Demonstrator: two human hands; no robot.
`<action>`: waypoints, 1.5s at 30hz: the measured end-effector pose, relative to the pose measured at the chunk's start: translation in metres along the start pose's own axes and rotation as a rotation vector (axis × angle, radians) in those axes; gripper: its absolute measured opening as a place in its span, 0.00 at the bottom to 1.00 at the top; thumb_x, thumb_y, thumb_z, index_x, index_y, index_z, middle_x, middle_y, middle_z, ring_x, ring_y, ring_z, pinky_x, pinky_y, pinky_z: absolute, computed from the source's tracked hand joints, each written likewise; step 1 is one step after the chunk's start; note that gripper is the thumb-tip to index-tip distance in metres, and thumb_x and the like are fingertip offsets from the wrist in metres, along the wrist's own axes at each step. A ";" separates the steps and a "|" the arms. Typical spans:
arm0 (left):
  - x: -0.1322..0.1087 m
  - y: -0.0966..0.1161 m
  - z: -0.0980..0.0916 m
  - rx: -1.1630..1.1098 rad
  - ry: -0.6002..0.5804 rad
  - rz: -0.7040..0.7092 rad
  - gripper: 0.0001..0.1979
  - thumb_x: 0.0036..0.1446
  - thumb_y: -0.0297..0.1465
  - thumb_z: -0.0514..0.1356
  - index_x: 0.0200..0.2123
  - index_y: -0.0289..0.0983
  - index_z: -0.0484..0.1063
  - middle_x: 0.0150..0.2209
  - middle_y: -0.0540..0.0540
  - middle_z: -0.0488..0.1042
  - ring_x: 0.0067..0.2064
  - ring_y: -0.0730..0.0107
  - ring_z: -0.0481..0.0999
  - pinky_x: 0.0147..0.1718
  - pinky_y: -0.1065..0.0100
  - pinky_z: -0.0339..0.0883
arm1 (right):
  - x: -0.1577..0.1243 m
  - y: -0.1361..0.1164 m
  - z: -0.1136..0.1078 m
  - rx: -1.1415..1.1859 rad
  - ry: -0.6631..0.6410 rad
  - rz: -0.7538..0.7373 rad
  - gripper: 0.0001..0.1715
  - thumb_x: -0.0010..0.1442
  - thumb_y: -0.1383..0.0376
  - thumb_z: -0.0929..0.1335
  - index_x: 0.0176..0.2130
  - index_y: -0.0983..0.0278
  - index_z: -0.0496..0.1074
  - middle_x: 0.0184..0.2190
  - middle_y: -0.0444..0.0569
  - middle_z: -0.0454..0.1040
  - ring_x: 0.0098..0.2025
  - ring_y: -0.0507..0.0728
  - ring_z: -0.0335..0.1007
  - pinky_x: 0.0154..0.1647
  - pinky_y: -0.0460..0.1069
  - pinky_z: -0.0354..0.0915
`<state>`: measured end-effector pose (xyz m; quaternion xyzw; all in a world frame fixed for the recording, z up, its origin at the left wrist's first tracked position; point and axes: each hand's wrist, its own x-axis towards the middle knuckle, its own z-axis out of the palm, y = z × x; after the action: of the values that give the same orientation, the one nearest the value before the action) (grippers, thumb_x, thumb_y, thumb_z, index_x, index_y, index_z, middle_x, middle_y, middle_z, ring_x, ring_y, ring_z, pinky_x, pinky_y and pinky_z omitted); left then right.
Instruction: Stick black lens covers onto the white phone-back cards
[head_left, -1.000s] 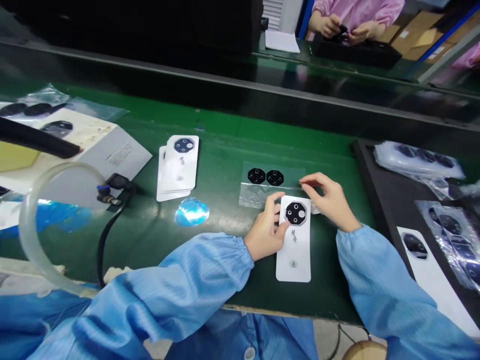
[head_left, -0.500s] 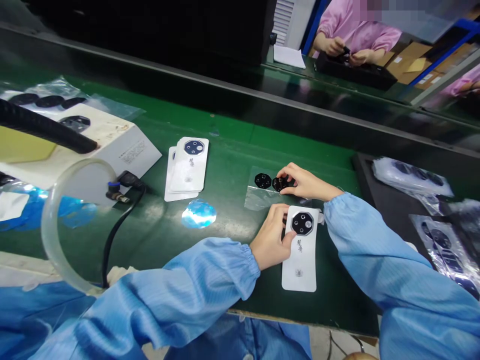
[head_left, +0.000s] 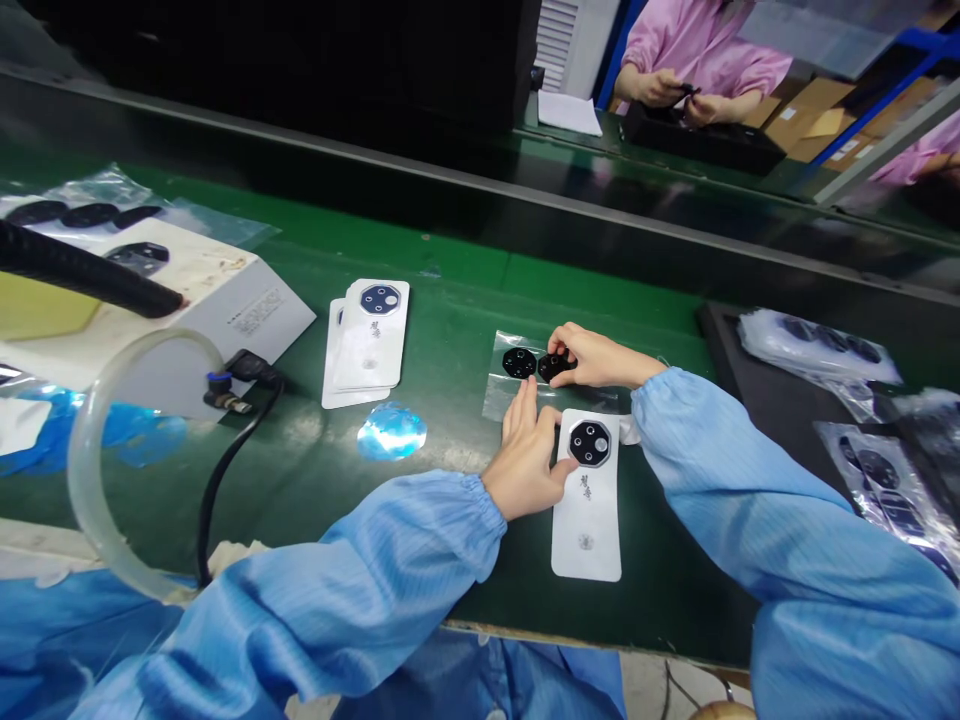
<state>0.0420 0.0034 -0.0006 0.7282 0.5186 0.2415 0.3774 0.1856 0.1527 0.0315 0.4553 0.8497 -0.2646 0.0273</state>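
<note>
A white panel (head_left: 586, 520) with a black octagonal camera plate (head_left: 589, 443) lies near the table's front edge. My left hand (head_left: 527, 455) rests at its upper left, thumb on the panel beside the plate, other fingers spread toward a clear plastic sheet (head_left: 499, 398). That sheet bears two black lens plates, a left one (head_left: 519, 362) and a right one (head_left: 553, 368). With thumb and fingers my right hand (head_left: 592, 358) pinches the right-hand plate, partly covering it. A small stack of similar white panels (head_left: 371, 345) sits to the left.
At the left are a white box-shaped device (head_left: 262, 310), a clear hose (head_left: 90, 450), a black cable and blue film (head_left: 391, 431). A dark tray (head_left: 757, 390) with bagged parts is at the right. Across the bench, a person in pink (head_left: 697, 50) handles a black part.
My left hand's fingers have stretched away from the panel's top toward the plastic sheet, reaching the left lens plate's lower edge. My right hand stays at the right plate. The view has shifted slightly.
</note>
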 end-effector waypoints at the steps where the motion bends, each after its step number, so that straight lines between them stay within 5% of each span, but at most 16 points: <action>1: 0.000 0.000 0.000 0.013 -0.013 -0.004 0.17 0.52 0.26 0.63 0.44 0.33 0.60 0.68 0.19 0.31 0.70 0.37 0.27 0.65 0.40 0.35 | 0.001 -0.001 -0.001 -0.009 -0.009 0.008 0.24 0.46 0.62 0.76 0.40 0.62 0.64 0.40 0.47 0.64 0.37 0.55 0.66 0.38 0.50 0.65; 13: -0.001 0.006 -0.005 0.068 -0.072 -0.029 0.18 0.53 0.28 0.62 0.45 0.31 0.62 0.68 0.17 0.30 0.69 0.41 0.23 0.65 0.42 0.35 | -0.007 -0.013 -0.003 -0.130 0.005 0.015 0.29 0.50 0.65 0.75 0.48 0.60 0.63 0.42 0.47 0.66 0.38 0.56 0.68 0.35 0.49 0.62; 23: -0.001 0.005 -0.005 0.078 -0.062 -0.024 0.18 0.53 0.29 0.62 0.45 0.31 0.62 0.68 0.18 0.32 0.69 0.41 0.25 0.65 0.42 0.35 | -0.034 -0.027 0.008 -0.230 0.171 -0.004 0.18 0.61 0.69 0.68 0.51 0.61 0.65 0.46 0.50 0.66 0.40 0.57 0.69 0.39 0.50 0.64; 32: 0.000 0.005 -0.004 0.068 -0.032 0.001 0.17 0.52 0.27 0.63 0.43 0.34 0.60 0.68 0.18 0.35 0.69 0.39 0.27 0.63 0.34 0.38 | -0.031 -0.053 0.021 -0.293 0.253 0.142 0.13 0.62 0.62 0.67 0.45 0.67 0.65 0.44 0.60 0.67 0.41 0.66 0.71 0.34 0.54 0.65; 41: -0.003 -0.001 0.002 0.063 0.053 0.050 0.20 0.50 0.26 0.64 0.45 0.32 0.61 0.69 0.21 0.36 0.70 0.37 0.32 0.64 0.37 0.40 | -0.032 -0.047 0.019 -0.042 0.442 0.196 0.13 0.59 0.62 0.66 0.43 0.65 0.62 0.41 0.56 0.70 0.41 0.64 0.72 0.41 0.57 0.67; 45: -0.006 -0.003 0.005 0.089 0.090 0.070 0.31 0.49 0.26 0.64 0.55 0.26 0.56 0.68 0.20 0.34 0.70 0.36 0.32 0.65 0.37 0.38 | -0.052 -0.032 0.017 0.198 0.558 0.181 0.18 0.60 0.58 0.66 0.46 0.63 0.60 0.43 0.54 0.72 0.44 0.59 0.73 0.42 0.53 0.71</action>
<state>0.0423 -0.0031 -0.0055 0.7505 0.5194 0.2638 0.3120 0.1877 0.0905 0.0454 0.5846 0.7505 -0.2074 -0.2282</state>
